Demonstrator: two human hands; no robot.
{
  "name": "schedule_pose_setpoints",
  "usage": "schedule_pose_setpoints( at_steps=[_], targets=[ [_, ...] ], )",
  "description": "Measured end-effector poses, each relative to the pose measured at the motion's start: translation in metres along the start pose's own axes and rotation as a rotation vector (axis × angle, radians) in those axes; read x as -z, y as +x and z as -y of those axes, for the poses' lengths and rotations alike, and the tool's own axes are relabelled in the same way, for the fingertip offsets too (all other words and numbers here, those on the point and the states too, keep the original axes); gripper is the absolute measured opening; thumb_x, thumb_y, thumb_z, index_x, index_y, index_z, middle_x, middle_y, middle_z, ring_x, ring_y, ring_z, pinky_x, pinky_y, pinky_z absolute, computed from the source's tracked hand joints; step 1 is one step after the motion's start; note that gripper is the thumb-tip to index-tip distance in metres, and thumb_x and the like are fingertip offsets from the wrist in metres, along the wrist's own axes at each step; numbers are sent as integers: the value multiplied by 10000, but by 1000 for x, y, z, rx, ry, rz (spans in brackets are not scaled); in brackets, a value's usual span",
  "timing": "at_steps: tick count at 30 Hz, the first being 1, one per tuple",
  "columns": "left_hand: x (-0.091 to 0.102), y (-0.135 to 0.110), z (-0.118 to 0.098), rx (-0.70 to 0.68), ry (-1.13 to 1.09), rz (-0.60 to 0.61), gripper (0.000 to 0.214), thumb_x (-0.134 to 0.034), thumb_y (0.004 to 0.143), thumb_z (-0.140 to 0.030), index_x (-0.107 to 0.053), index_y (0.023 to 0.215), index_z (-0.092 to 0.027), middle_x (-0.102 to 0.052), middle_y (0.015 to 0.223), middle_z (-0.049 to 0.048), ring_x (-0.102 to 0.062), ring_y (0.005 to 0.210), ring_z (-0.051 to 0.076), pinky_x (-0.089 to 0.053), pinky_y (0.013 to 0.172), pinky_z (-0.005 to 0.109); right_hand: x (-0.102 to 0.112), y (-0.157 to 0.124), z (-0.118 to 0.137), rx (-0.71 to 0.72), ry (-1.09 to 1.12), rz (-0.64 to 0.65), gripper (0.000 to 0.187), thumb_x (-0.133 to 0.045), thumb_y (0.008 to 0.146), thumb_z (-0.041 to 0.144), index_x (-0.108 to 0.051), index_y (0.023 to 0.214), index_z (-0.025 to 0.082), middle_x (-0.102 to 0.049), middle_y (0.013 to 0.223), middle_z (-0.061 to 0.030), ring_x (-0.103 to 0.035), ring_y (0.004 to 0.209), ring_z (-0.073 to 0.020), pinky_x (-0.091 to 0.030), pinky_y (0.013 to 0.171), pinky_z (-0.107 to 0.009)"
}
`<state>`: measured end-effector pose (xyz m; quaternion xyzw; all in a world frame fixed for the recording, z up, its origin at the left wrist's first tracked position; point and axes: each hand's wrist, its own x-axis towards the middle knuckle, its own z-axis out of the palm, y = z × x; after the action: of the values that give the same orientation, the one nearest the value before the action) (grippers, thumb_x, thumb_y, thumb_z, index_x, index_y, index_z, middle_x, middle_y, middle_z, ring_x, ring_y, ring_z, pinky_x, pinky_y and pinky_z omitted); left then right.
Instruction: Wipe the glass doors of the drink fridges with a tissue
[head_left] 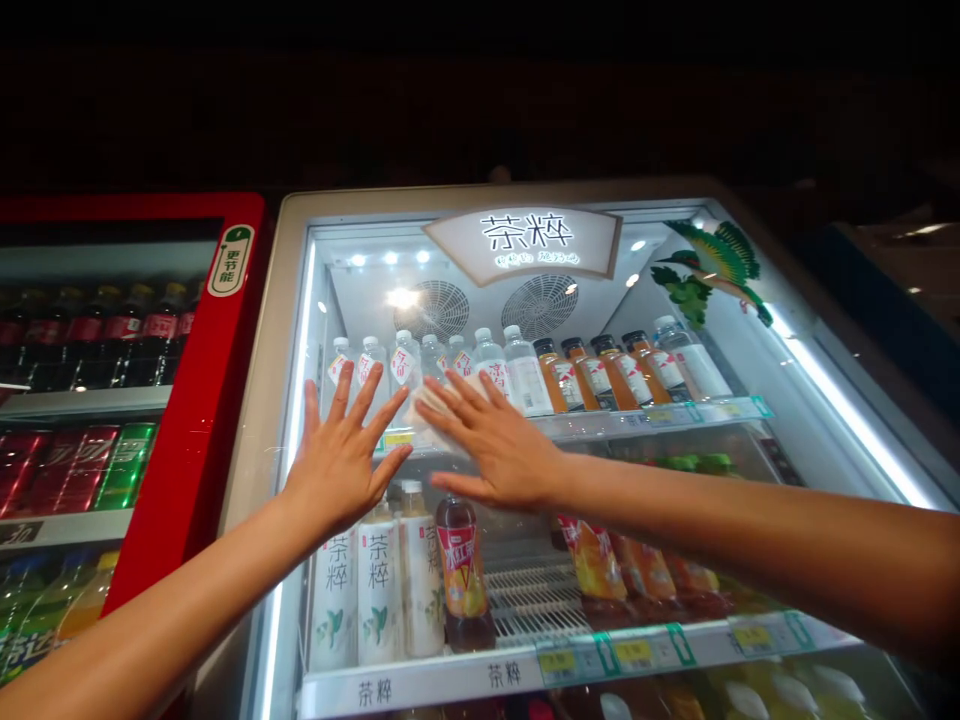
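Observation:
My left hand (341, 455) is raised with its fingers spread, in front of the glass door of a lit drinks cooler (825, 340). My right hand (495, 435) reaches in from the right, fingers stretched out flat over a white cloth or tissue (442, 408) that lies between them and the glass. The palm hides part of this cloth. Behind the fingertips, on the upper shelf, stand clear bottles (487, 350) with white labels. Below the hands are white tea bottles (377, 580) and an iced tea bottle (461, 570).
A red-framed cooler (191, 400) with cola bottles (124, 315) and cans (86, 465) stands at the left. A fan-shaped sign (525, 243) and a green bird sticker (712, 265) are at the top of the lit cooler. Amber bottles (600, 375) fill the upper shelf's right side.

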<state>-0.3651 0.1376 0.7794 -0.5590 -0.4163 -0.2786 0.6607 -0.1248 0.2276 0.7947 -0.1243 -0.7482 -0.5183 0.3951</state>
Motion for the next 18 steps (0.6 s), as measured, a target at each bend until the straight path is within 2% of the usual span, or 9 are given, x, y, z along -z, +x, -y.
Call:
schedule_pose_setpoints(
  at_steps=[2,3,6,8,12,13,14,17,18],
  targets=[
    [-1,7,-9,4,-8,10,645,-380,1023,-565,-252,1623,-365,-181,1742,59,-53,1617,378,-136,1224,790,1,-8,-5,101,-1,10,827,-345,990,732,-210,1646,246,-166,1739,-55,-86,1616,-310,-150,1305,-611],
    [-1,10,-13,5,-12,14,644,-377,1025,-564,-248,1624,-366,-176,1743,57,-41,1618,376,-133,1227,788,2,-11,-13,81,-6,8,813,-345,994,724,-207,1645,259,-173,1738,-48,-95,1615,-302,-147,1307,-610],
    [-3,19,-29,-7,-16,21,655,-384,1022,-568,-231,1627,-369,-158,1747,55,-23,1618,374,-116,1229,787,6,-20,-43,-178,-19,-10,778,-316,1013,683,-165,1649,260,-157,1739,-62,-98,1612,-321,-138,1288,-663],
    [-5,26,-40,-15,-13,21,663,-393,1020,-569,-215,1629,-375,-156,1748,53,-24,1619,371,-107,1231,785,9,-30,-58,-251,-22,-18,781,-309,1017,671,-135,1652,251,-139,1741,-71,-74,1614,-324,-129,1284,-670],
    [-11,43,-66,-22,-1,18,666,-402,1020,-559,-203,1629,-378,-156,1747,58,-5,1621,357,-99,1239,772,14,-59,-80,5,-20,8,835,-356,990,708,-108,1655,269,-129,1743,-51,-54,1620,-270,-109,1317,-589],
    [-12,48,-73,-17,4,18,663,-400,1021,-558,-206,1628,-378,-155,1747,59,-2,1621,357,-99,1240,770,16,-67,-90,18,-20,14,832,-353,990,708,-103,1655,277,-133,1743,-48,-64,1620,-268,-107,1316,-592],
    [-13,54,-82,-12,8,17,661,-398,1021,-560,-209,1627,-378,-157,1747,60,0,1621,357,-98,1240,769,17,-74,-102,-21,-21,13,815,-340,996,699,-97,1655,286,-140,1741,-48,-79,1618,-274,-108,1310,-610],
    [-16,75,-113,-6,13,17,659,-393,1020,-564,-208,1626,-381,-161,1747,62,8,1620,357,-92,1237,775,21,-99,-145,-256,-29,-28,777,-293,1015,665,-59,1658,299,-150,1739,-63,-112,1610,-319,-131,1273,-688],
    [-18,83,-124,-8,11,15,662,-394,1020,-563,-202,1627,-381,-160,1747,64,13,1620,355,-90,1237,775,22,-110,-157,-280,-30,-41,781,-290,1015,664,-43,1660,298,-143,1740,-66,-111,1609,-326,-136,1269,-693]
  ],
)
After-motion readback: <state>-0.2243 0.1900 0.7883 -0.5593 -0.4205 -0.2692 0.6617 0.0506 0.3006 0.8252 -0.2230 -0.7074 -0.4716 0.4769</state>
